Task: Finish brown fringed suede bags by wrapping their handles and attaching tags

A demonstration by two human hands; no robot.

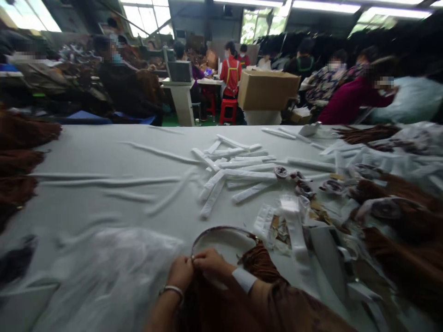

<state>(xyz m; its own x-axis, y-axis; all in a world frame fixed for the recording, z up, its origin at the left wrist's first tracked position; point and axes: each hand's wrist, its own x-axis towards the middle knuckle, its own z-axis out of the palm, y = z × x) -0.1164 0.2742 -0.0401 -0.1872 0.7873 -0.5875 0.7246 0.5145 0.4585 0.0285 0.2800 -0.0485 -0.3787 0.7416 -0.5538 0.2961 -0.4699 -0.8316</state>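
At the near edge of the table, my left hand and my right hand meet fingertip to fingertip. Both are closed in a pinch on one end of a thin, dark, curved strap. The strap arches away from me over the tabletop, and its other end reaches a gathered brown bundle that looks like leather or cloth. More brown material hangs below my hands, in shadow. What exactly lies between my fingertips is too small to make out. A bracelet circles my left wrist and a white band my right.
White wrapped strips lie piled mid-table. Clear plastic spreads at the left. A grey tape dispenser, plastic packets and brown bundles crowd the right. Beyond the table are seated people and a cardboard box.
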